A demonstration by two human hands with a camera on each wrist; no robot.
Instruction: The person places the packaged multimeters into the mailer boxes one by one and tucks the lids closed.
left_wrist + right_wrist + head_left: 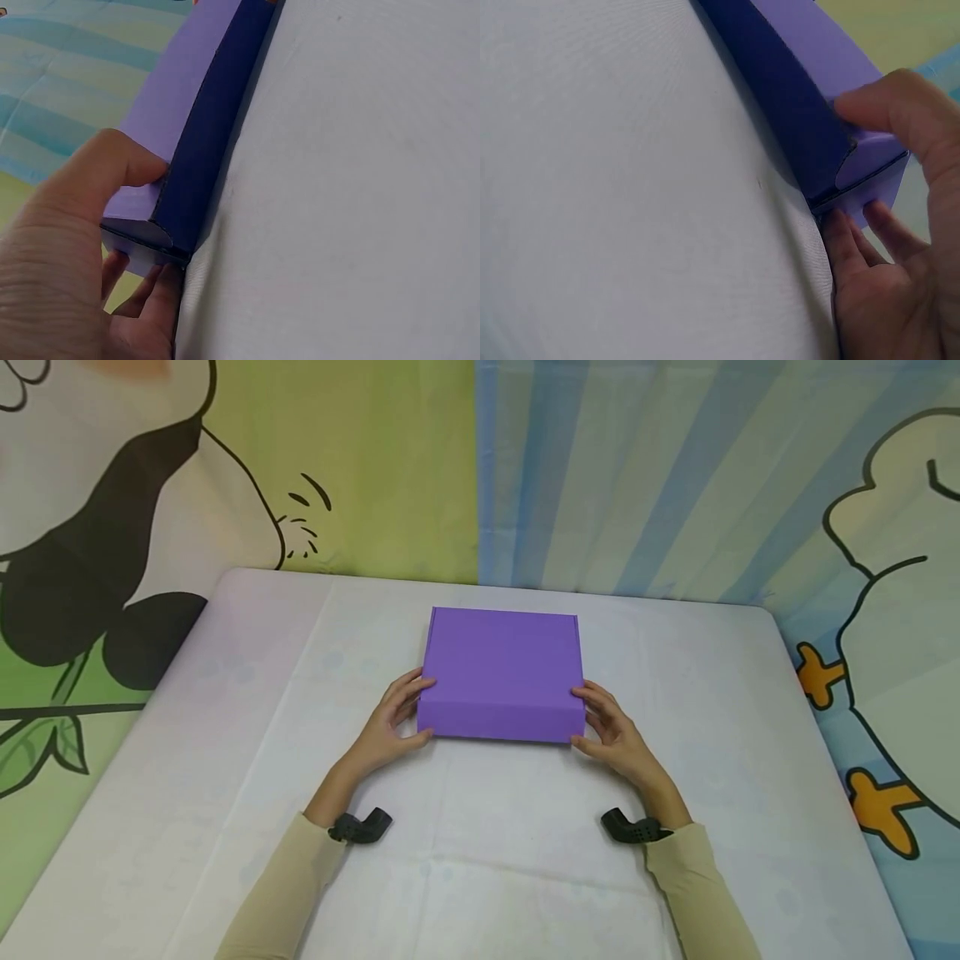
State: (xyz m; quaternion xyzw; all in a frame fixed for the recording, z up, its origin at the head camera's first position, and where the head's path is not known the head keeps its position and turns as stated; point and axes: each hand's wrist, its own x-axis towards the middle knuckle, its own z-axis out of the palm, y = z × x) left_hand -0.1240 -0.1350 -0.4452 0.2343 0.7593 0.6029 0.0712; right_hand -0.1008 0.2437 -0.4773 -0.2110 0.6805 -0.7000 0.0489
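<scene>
A closed purple cardboard box (502,660) lies flat on the white-covered table, its front side facing me. My left hand (386,731) grips the near left corner. In the left wrist view its thumb (124,161) presses the front edge of the box (206,135), with the fingers against the side wall. On the opposite corner, my right hand (617,739) holds the box in the same way. The right wrist view has the thumb (889,105) on the front edge of the box (780,82) and fingertips low on its side. The box's underside and back are hidden.
The white table (510,835) has rounded far corners. Behind it hangs a printed cartoon curtain (637,477), which also runs down both sides. A black wrist camera (362,826) sits on the left wrist, another black camera (634,827) on the right.
</scene>
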